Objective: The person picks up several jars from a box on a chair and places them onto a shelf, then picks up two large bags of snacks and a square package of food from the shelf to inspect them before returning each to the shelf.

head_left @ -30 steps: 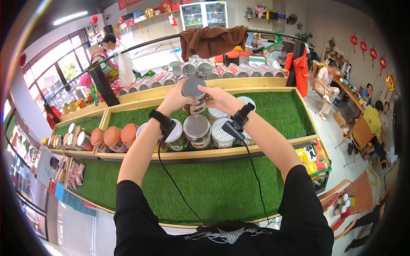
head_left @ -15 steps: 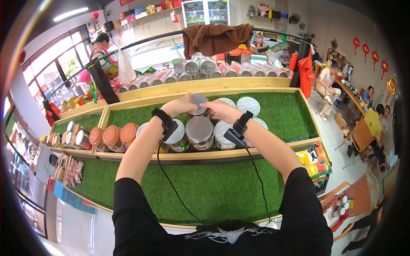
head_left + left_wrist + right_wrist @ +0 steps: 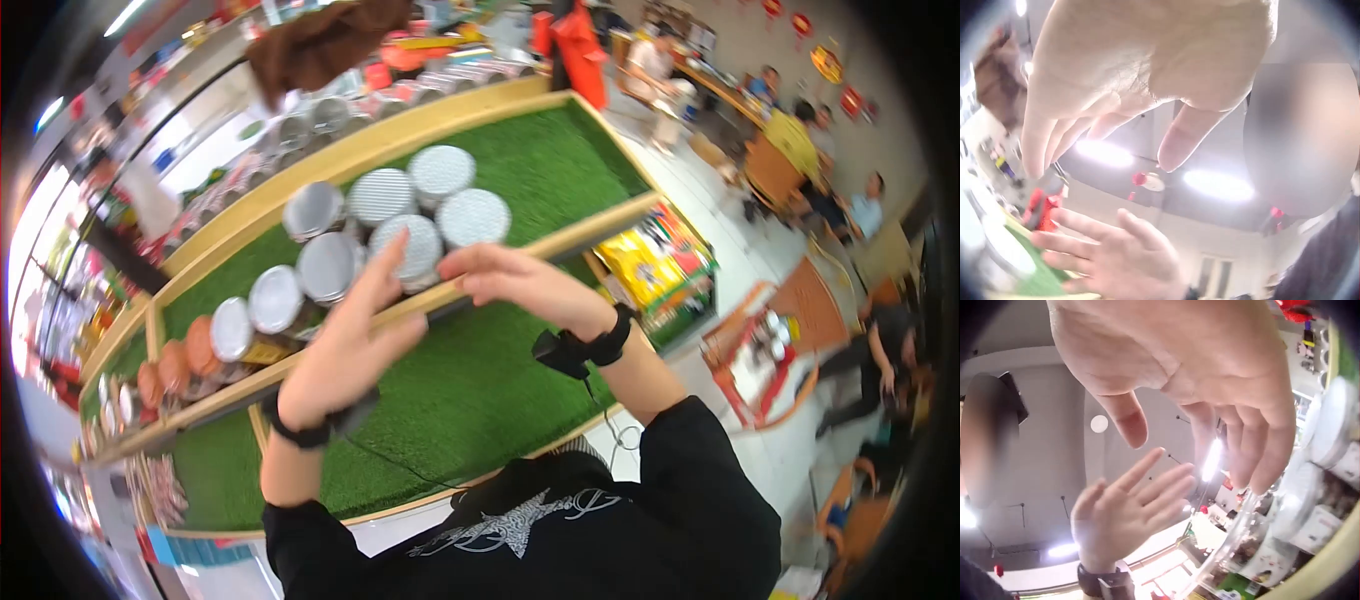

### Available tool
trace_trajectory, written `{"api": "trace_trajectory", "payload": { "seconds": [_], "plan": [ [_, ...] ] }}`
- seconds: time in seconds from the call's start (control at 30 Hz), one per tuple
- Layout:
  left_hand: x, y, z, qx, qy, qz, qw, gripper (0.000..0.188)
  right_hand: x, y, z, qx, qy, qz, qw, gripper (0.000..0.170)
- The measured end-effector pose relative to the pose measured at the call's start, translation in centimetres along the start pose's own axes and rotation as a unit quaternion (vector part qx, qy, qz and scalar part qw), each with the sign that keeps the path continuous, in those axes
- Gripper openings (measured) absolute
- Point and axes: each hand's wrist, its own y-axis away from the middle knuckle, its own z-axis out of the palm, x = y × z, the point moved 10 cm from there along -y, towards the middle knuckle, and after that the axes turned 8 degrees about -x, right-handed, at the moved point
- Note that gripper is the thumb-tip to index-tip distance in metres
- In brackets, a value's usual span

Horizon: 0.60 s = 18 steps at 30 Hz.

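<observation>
So, the fingers on the left hand (image 3: 346,348) and right hand (image 3: 532,290) are pretty much straight, thumbs apart, holding nothing. Just past the fingertips sits a bunch of pale-lidded jars (image 3: 475,218) on green turf (image 3: 540,150), with a brown cloth (image 3: 325,50) hanging way out beyond.

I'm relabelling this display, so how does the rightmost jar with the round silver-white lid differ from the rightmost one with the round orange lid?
The silver-white-lidded jar is near the right hand; the orange-lidded jar sits farther left. The silver-white-lidded jar's lid is pale and looks larger in the head view; the orange-lidded jar's is orange and looks smaller. Both lids are round.
</observation>
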Motion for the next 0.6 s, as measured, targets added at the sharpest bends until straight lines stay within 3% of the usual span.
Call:
{"api": "trace_trajectory", "payload": {
  "seconds": [0.07,0.17,0.33,0.47,0.6],
  "plan": [
    [0.3,0.9,6.2,-0.157,0.041,0.064,0.985,0.076,2.7,4.4,0.5,0.007,0.002,0.003,1.000,0.038],
    [-2.0,1.1,13.4,-0.270,0.237,0.011,0.933,0.080,5.4,12.8,0.6,0.058,0.139,0.075,0.986,0.044],
    [-6.0,-0.7,21.5,-0.310,0.282,-0.047,0.907,0.064,10.9,29.5,-0.7,0.215,0.184,0.272,0.920,0.048],
    [-6.4,-2.8,26.7,-0.297,0.322,-0.066,0.896,0.058,11.0,40.9,0.2,0.408,0.104,0.286,0.861,0.042],
    [-6.4,-4.8,33.0,-0.295,0.316,-0.111,0.895,0.055,12.4,49.6,1.9,0.531,0.087,0.300,0.788,0.044]
  ]
}}
